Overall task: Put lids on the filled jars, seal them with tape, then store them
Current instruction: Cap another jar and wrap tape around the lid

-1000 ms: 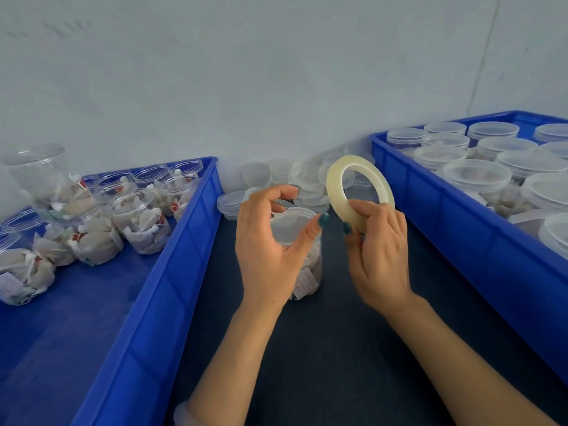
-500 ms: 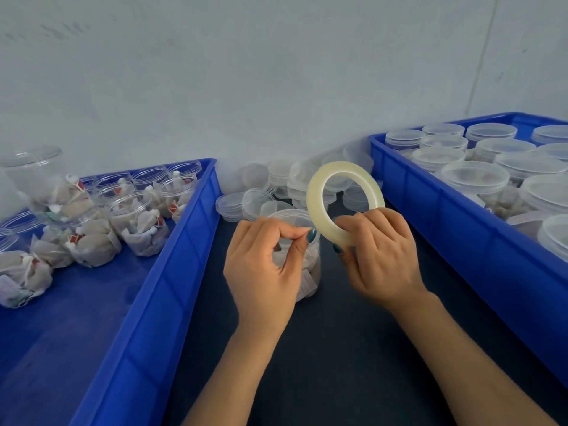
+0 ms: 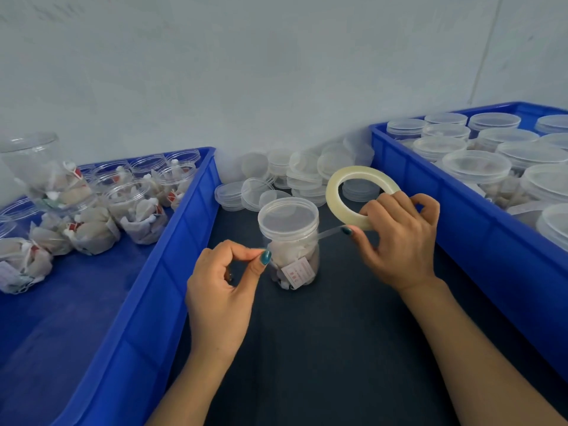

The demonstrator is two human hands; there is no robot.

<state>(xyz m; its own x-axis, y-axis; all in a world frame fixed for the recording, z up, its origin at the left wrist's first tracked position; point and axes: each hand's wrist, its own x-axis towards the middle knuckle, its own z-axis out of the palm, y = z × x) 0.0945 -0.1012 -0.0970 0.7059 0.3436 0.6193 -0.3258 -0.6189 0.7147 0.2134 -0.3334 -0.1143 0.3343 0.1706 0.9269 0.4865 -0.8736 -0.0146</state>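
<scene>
Head view. My left hand (image 3: 221, 290) is nearest, thumb and forefinger pinched tight on the free end of the strip (image 3: 330, 232), other fingers curled under. Just past those fingertips stands the jar (image 3: 295, 256), filled, upright on the dark table (image 3: 322, 348), lid (image 3: 288, 215) already on. The strip runs from that pinch across the jar's near side, just below the lid, over to my right thumb. I can't tell whether it touches the jar wall yet.

My right hand (image 3: 399, 241) grips the roll (image 3: 333, 198), fingers curled round its lower rim, thumb tip pressing where the strip peels off. The roll is tilted and held above and right of the jar.

The step looks like taping the lid seam, barely begun. To do it well:
- Keep the strip taut between both pinches, no sag and no twist.
- Line it half on the lid edge, half on the jar wall.
- Stick the left end first, then walk the roll round.
- The jar is light, so a hard pull could tip it.

Beyond the fingers is a heap of loose lids (image 3: 292, 176). Left of my left hand the left bin (image 3: 172, 272) holds open jars (image 3: 129, 198). Right of my right hand the right bin (image 3: 461, 241) holds lidded jars (image 3: 476, 162).
</scene>
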